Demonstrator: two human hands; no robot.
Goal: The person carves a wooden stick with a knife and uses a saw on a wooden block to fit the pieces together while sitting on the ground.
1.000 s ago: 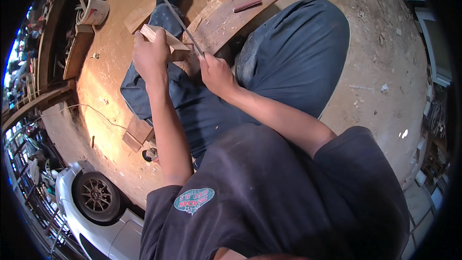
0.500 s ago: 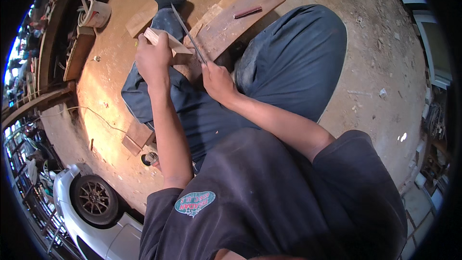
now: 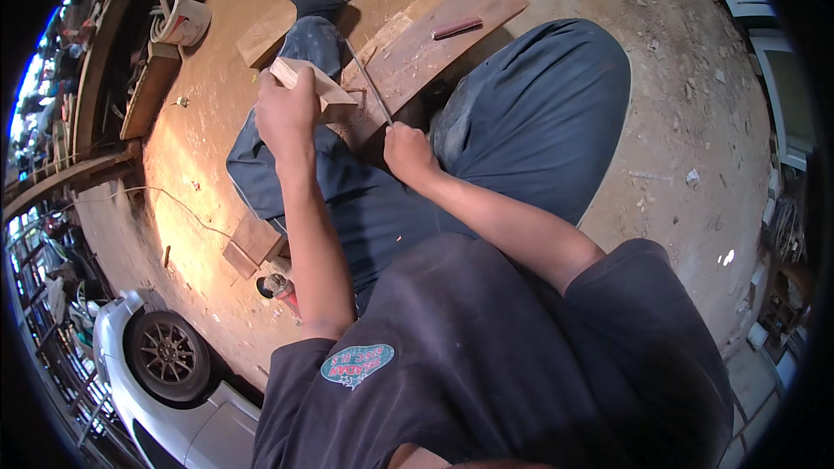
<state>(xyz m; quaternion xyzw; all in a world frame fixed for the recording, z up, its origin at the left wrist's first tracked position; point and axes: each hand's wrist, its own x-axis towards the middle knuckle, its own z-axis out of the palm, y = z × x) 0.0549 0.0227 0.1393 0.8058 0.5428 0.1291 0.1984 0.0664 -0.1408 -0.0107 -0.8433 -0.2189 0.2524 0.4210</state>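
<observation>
My left hand (image 3: 288, 117) is closed round a pale wooden block (image 3: 321, 85), with its cut end facing up and the piece tilted over my lower leg. In my right hand (image 3: 410, 155) is the near end of a long, narrow metal blade (image 3: 368, 80); the grip is hidden in my fist. The blade points away from me, just right of the block and apart from it. Whether it is a knife or a file I cannot tell. Beyond it, a broad wooden plank (image 3: 469, 43) lies between my legs, bearing shavings and a small dark red bar-shaped object (image 3: 457, 28).
Several wood offcuts, among them a block (image 3: 254, 245) by my left knee, lie on the dusty floor. A red and black tool (image 3: 280, 288) is beside my left forearm. To the left are a white bucket (image 3: 184, 22), a thin cord (image 3: 178, 204) and a silver car (image 3: 187, 421).
The blade has dropped lower and toward me, with my right hand shifting slightly right and down. The block has turned a little in my left hand. The whole view has shifted slightly.
</observation>
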